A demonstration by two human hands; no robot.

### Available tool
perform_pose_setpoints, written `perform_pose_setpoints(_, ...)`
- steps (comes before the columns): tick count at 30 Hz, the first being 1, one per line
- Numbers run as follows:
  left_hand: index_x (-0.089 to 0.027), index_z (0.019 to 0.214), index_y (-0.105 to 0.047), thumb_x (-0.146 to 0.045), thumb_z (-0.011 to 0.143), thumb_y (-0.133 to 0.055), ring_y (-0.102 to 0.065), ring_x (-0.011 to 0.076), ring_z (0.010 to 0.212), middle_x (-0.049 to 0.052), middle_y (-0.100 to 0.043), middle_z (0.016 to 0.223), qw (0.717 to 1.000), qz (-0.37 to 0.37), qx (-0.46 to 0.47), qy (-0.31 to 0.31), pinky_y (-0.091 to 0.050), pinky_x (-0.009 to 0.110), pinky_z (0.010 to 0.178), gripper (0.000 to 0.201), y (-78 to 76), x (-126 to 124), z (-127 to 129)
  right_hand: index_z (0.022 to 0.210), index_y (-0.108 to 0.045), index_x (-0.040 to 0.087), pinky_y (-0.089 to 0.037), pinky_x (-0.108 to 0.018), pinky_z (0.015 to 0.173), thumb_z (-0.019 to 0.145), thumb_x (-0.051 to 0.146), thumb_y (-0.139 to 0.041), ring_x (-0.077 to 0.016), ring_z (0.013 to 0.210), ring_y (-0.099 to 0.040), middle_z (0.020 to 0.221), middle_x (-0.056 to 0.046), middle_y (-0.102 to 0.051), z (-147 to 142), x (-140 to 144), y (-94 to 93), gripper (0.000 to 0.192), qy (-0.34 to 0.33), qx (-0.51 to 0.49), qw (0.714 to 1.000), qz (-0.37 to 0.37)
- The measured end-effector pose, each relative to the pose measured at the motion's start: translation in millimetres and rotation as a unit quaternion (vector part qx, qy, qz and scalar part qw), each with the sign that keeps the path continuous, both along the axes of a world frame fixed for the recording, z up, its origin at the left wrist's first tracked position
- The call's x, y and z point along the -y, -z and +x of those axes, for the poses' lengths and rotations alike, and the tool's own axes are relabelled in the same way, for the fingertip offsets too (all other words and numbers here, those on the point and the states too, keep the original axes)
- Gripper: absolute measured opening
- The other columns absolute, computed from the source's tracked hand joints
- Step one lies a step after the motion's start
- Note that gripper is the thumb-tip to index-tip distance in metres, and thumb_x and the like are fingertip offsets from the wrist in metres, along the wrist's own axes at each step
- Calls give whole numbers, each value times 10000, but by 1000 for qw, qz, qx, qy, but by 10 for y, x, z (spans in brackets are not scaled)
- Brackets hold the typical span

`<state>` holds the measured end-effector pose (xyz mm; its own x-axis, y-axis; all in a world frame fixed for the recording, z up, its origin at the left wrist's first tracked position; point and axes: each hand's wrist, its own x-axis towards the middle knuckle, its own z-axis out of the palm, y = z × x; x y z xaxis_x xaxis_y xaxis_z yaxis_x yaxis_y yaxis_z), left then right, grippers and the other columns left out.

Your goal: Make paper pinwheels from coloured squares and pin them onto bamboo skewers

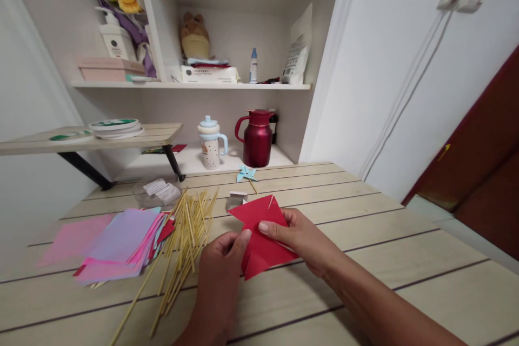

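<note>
Both the left hand (221,259) and right hand (298,238) are pinching a folded red paper sheet (261,227) over the pale wooden plank table (365,216) beside white walls (385,65).

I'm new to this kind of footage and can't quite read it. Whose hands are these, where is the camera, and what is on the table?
The one picture comes from a camera worn on a person's head, looking down at their own bare hands. The left hand and the right hand together hold a folded red paper just above a wooden table. To the left lie wooden sticks and a stack of coloured paper. Farther back are a blue pinwheel, a red jug and a cup.
</note>
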<state>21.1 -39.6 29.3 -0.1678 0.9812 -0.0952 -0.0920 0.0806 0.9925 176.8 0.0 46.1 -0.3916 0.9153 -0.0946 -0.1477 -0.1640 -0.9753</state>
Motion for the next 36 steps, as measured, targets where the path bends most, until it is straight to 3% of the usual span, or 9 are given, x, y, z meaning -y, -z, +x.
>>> perform_pose_setpoints(5, -199, 652, -671, -492, 717, -725, -600, 200, 631, 6, -661, 623, 1000, -4, -4, 23, -464, 279, 601, 306, -5, -11, -5, 811, -726, 141, -486, -292, 653, 619, 427, -867, -181, 657, -658, 717, -40, -730, -2, 3, 10, 372, 14, 0, 1000, 4)
perform_pose_setpoints(12, -178, 1005, -726, -477, 801, -681, -647, 239, 955, 66, -742, 982, 996, 0, 68, 65, -481, 312, 855, 365, -130, -33, -80, 868, -743, 137, -499, -282, 675, 678, 380, -846, -168, 675, -674, 794, -57, -761, 20, -23, 38, 326, 5, -20, 1000, 6)
perform_pose_setpoints(15, -159, 1035, -723, -463, 808, -685, -662, 230, 908, 82, -746, 970, 986, 5, 120, 116, -484, 318, 842, 382, -121, -34, -101, 865, -744, 133, -508, -287, 676, 674, 374, -850, -172, 673, -679, 787, -60, -763, 27, -32, 51, 325, 1, -20, 1000, 3)
perform_pose_setpoints(20, -170, 1016, -730, -408, 726, -772, -680, 211, 791, 78, -754, 927, 978, -41, 146, 144, -492, 304, 754, 377, -115, -27, -69, 865, -754, 144, -505, -274, 640, 674, 374, -853, -166, 659, -676, 792, -55, -760, 25, -34, 62, 315, -2, -8, 1000, 8)
perform_pose_setpoints(25, -182, 827, -740, -374, 685, -784, -663, 205, 737, 55, -752, 821, 987, -34, 109, 110, -485, 295, 701, 243, -90, -53, -77, 869, -758, 139, -513, -298, 668, 716, 363, -824, -179, 678, -684, 792, -68, -757, 24, -29, 74, 278, -20, -3, 1000, 19)
perform_pose_setpoints(30, -161, 754, -753, -381, 585, -819, -661, 218, 672, 66, -755, 740, 996, -56, 56, 51, -493, 306, 658, 285, -66, -72, -85, 868, -742, 138, -518, -337, 701, 730, 368, -810, -206, 714, -689, 787, -66, -743, 18, -13, 81, 277, -29, -1, 999, 24)
perform_pose_setpoints(36, -167, 720, -743, -368, 593, -815, -648, 189, 622, 37, -739, 690, 997, -50, 59, 2, -478, 270, 594, 248, -57, -87, -98, 869, -702, 155, -463, -275, 637, 828, 432, -711, -142, 641, -604, 745, -19, -680, -16, -15, 63, 281, -2, 41, 995, 92)
